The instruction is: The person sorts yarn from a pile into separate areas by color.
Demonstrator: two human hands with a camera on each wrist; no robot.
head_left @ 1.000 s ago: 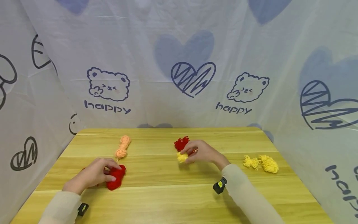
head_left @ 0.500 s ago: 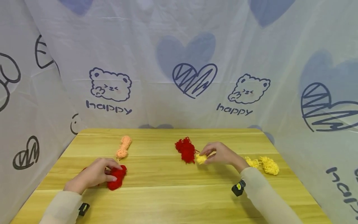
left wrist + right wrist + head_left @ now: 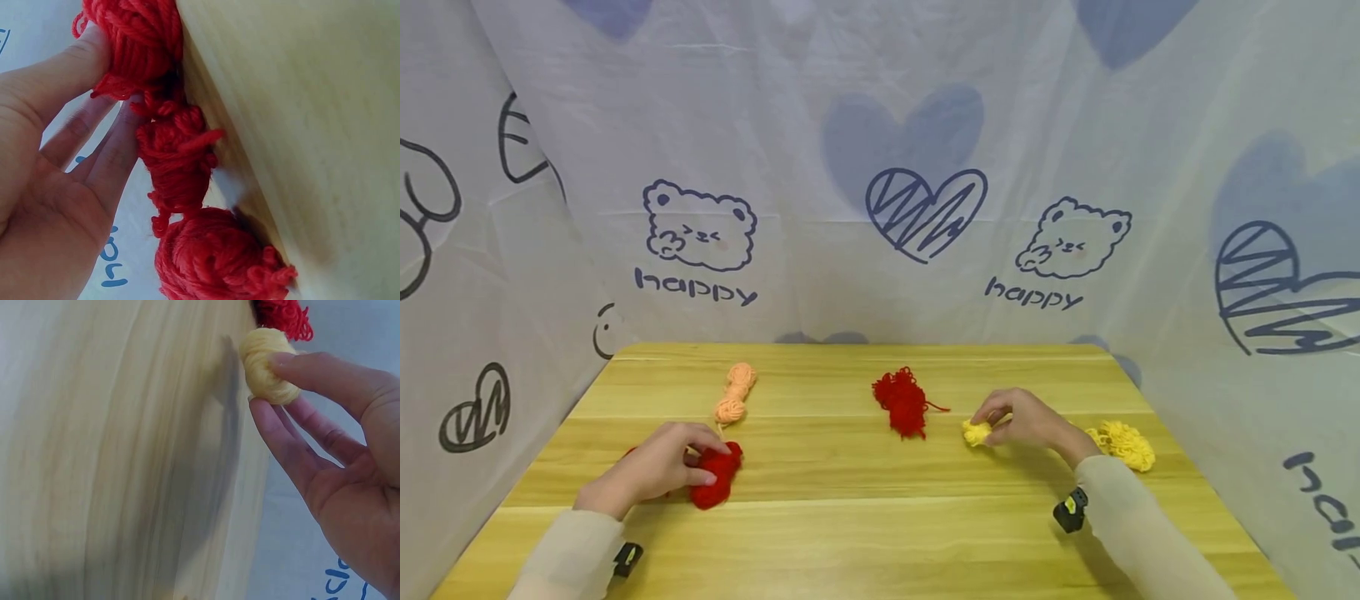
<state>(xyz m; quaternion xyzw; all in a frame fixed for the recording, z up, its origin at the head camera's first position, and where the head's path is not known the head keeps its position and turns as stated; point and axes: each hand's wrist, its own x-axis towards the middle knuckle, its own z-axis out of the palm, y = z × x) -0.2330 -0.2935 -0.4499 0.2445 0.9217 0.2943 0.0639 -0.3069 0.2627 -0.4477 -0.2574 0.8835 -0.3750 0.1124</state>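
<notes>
In the head view my left hand is at the left of the table, gripping a red yarn ball between thumb and fingers. The left wrist view shows that ball at the top of a row, with a small red yarn bundle and another red yarn ball beside it. My right hand pinches a small yellow yarn ball with thumb and fingertips, to the right of the middle. Its shadow falls on the wood in the right wrist view.
A looped red yarn heap lies at the table's middle back, a loose strand pointing right. Peach yarn skein lies behind my left hand. Yellow yarn rests at the right, partly behind my right forearm. A printed cloth hangs behind the table.
My right hand has moved right with the yellow yarn ball, away from the red yarn heap, which now shows fully. My left hand stays on the red yarn ball.
</notes>
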